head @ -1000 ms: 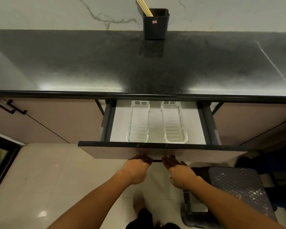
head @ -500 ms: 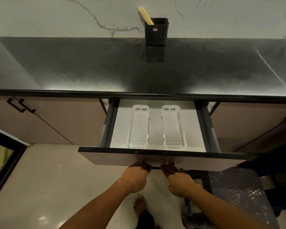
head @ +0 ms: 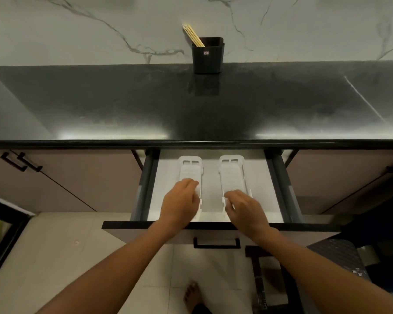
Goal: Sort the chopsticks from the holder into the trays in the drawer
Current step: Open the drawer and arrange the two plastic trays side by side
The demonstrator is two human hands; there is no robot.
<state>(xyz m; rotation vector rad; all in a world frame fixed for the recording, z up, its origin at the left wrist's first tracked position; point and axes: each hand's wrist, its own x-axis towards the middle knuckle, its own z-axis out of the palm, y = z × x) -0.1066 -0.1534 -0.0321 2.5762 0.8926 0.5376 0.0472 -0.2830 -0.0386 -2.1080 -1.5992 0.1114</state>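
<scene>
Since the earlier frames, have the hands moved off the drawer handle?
Yes. Both the left hand and right hand have gone up from the handle and over the drawer front, and now sit above the two white trays.

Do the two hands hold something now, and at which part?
It cannot be told. The left hand and the right hand lie over the near ends of two white plastic trays; their fingertips are hidden.

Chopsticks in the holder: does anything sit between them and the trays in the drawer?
Nothing visible on the counter between the holder and the open drawer. Both hands, left and right, cover the near ends of the two trays.
</scene>
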